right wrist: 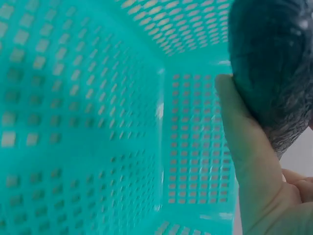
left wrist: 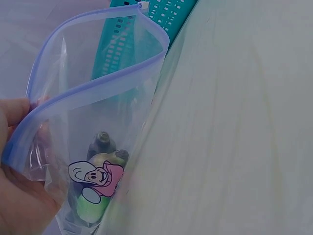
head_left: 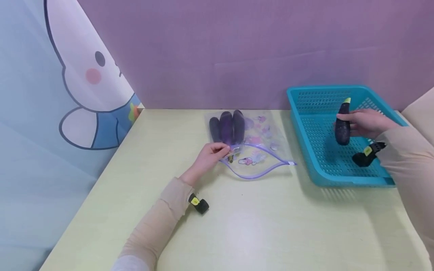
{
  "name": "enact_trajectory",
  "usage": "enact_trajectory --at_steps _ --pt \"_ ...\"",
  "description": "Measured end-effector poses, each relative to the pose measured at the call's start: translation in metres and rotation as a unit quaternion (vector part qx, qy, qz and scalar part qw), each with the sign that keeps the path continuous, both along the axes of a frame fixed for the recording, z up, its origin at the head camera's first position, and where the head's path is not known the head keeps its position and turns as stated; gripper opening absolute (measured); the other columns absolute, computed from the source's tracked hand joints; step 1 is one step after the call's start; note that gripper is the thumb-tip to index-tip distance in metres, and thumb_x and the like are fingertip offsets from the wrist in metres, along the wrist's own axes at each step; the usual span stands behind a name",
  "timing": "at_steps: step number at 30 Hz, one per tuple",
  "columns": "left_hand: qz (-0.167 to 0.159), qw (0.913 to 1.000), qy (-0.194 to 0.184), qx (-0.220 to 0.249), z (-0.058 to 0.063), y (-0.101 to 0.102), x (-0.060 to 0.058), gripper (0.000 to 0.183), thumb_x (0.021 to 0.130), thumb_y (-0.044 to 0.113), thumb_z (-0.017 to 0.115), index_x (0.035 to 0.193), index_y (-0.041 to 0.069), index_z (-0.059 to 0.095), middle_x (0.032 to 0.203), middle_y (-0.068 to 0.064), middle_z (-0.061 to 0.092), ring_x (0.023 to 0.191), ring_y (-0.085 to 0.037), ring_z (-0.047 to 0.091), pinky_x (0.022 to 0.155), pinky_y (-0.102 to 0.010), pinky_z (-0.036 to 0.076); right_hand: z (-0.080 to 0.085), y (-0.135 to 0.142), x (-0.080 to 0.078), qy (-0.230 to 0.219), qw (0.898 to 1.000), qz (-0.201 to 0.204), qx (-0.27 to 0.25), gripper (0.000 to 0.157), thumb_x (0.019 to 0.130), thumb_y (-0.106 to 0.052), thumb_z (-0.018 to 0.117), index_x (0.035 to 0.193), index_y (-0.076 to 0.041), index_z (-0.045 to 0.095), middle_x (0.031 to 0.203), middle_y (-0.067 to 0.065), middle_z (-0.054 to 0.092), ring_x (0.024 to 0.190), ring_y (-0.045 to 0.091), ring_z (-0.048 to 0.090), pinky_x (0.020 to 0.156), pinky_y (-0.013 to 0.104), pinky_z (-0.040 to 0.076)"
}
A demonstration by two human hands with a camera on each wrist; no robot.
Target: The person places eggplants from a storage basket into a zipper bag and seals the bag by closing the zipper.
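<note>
My right hand (head_left: 367, 122) grips a dark purple eggplant (head_left: 342, 128) over the teal basket (head_left: 318, 171), its pale green stem end pointing up. In the right wrist view the thumb lies along the dark eggplant (right wrist: 274, 63). At the middle of the table, my left hand (head_left: 211, 156) pinches the rim of a clear zip bag (head_left: 281, 139) with a purple seal. The bag's mouth gapes toward the front, its white slider at the right end. Several eggplants (head_left: 226, 126) lie inside the bag at its left. In the left wrist view, a printed cartoon partly covers the bag's contents.
The basket stands at the table's back right, its walls and floor perforated. A purple cloth (head_left: 237, 56) hangs behind the table (head_left: 271, 226). To the left hangs a blue cloth with a cartoon figure (head_left: 98, 75). Each wrist wears a small black camera.
</note>
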State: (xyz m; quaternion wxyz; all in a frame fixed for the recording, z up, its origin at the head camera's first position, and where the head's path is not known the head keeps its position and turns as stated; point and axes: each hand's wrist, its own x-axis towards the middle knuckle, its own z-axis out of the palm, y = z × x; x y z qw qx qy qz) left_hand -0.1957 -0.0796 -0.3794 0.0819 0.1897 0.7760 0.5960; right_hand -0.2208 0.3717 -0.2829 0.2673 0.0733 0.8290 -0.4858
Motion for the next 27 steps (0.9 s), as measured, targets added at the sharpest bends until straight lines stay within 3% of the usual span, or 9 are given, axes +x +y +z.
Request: enact_trajectory --at_steps 1,3,12,21,27 --pt "0.0 1.0 0.0 0.0 0.0 0.0 0.0 0.022 0.095 0.009 0.055 0.103 -0.009 0.066 0.095 -0.023 0.066 0.075 -0.008 0.051 0.07 -0.019 0.042 0.001 -0.001 -0.001 -0.003 1.0 -0.002 -0.026 0.093 0.097 -0.051 0.036 0.142 0.008 -0.021 0.105 -0.01 0.061 0.087 -0.01 0.058 0.087 0.023 0.05" --pt "0.0 1.0 0.002 0.0 0.001 0.0 -0.001 0.022 0.095 0.009 0.055 0.103 -0.009 0.066 0.095 -0.022 0.066 0.075 -0.009 0.052 0.07 -0.019 0.042 0.003 -0.004 -0.003 -0.012 0.998 -0.007 -0.067 0.087 0.099 -0.045 0.035 0.143 0.004 -0.023 0.092 -0.023 0.059 0.088 -0.009 0.059 0.084 0.021 0.05" --pt "0.009 0.9999 -0.004 -0.013 0.0 -0.003 0.002 0.022 0.095 0.009 0.055 0.103 -0.009 0.066 0.093 -0.021 0.067 0.074 -0.008 0.051 0.069 -0.019 0.042 0.006 -0.028 0.0 -0.004 0.99 -0.024 -0.136 0.082 0.101 -0.037 0.038 0.145 -0.002 -0.023 0.094 -0.018 0.064 0.091 -0.003 0.063 0.081 0.024 0.052" --pt "0.007 0.9999 0.004 -0.007 0.0 -0.001 0.002 0.022 0.095 0.009 0.055 0.103 -0.009 0.066 0.095 -0.021 0.067 0.074 -0.005 0.052 0.069 -0.019 0.043 0.013 -0.054 0.006 0.01 0.973 -0.064 -0.22 0.088 0.098 -0.033 0.046 0.147 -0.009 -0.023 0.095 -0.013 0.065 0.091 0.003 0.066 0.077 0.024 0.054" --pt "0.005 1.0 -0.001 -0.005 0.001 0.0 0.002 0.022 0.095 0.008 0.055 0.104 -0.009 0.065 0.096 -0.022 0.067 0.074 -0.005 0.052 0.069 -0.019 0.043 0.013 -0.073 0.008 0.032 0.981 -0.029 -0.187 0.082 0.099 -0.035 0.044 0.149 -0.004 -0.012 0.096 -0.012 0.066 0.091 0.003 0.065 0.077 0.025 0.054"
